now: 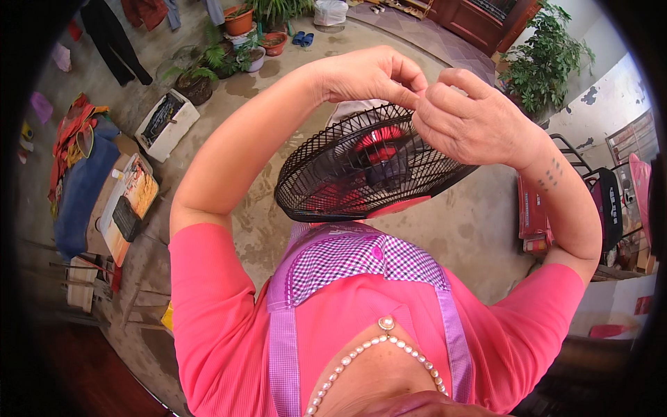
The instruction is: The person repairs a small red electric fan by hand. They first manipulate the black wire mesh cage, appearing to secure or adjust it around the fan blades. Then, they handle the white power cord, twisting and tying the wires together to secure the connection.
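A fan head (326, 170) with a round black wire grille and red parts inside is tilted in front of my chest. My left hand (368, 75) is closed in a pinch just above the grille's far rim, its thumb and forefinger meeting the fingers of my other hand. From the right, my right hand (455, 115) is closed too, its curled fingers overlapping the grille's far right edge. Whatever sits between the fingertips is hidden or too small to name. A purple checked apron (347, 267) lies close below the fan. Part of a white object (353, 108) shows behind the grille.
On the left, a white foam box (167, 128) sits on the concrete floor near a table (97, 222) with cloths and a board. Potted plants (240, 24) stand at the back. A leafy plant (545, 59) and red boxes (533, 212) are at right.
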### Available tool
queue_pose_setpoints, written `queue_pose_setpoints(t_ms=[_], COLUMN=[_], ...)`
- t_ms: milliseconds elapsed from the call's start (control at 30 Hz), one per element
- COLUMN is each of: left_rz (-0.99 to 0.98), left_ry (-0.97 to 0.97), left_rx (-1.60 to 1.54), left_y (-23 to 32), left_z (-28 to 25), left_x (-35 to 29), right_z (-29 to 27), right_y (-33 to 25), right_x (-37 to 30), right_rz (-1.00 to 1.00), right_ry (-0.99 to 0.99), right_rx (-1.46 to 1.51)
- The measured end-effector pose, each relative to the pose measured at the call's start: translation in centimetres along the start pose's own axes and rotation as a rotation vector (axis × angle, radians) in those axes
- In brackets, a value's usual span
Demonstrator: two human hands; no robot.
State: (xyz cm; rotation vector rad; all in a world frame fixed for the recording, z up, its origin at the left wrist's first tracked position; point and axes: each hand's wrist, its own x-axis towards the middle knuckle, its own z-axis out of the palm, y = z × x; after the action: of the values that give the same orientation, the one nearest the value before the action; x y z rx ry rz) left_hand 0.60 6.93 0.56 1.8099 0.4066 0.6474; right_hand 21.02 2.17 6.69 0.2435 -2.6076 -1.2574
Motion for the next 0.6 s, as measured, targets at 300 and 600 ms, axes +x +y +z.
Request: queue_pose_setpoints(t_ms=[300, 600], left_rz=[0.086, 0.084], left_ry=[0.137, 0.458], left_rx=[-0.107, 0.331], left_y=[-0.5, 1.2], left_z=[0.6, 3.4], left_x=[-0.8, -5.7], right_z=[0.6, 0.2], right_y=[1.4, 0.6], right_x=[-1.3, -4.5], right_rz=[0.263, 0.572], right_ry=[0.010, -0.109], right_rx=[0.552, 0.853])
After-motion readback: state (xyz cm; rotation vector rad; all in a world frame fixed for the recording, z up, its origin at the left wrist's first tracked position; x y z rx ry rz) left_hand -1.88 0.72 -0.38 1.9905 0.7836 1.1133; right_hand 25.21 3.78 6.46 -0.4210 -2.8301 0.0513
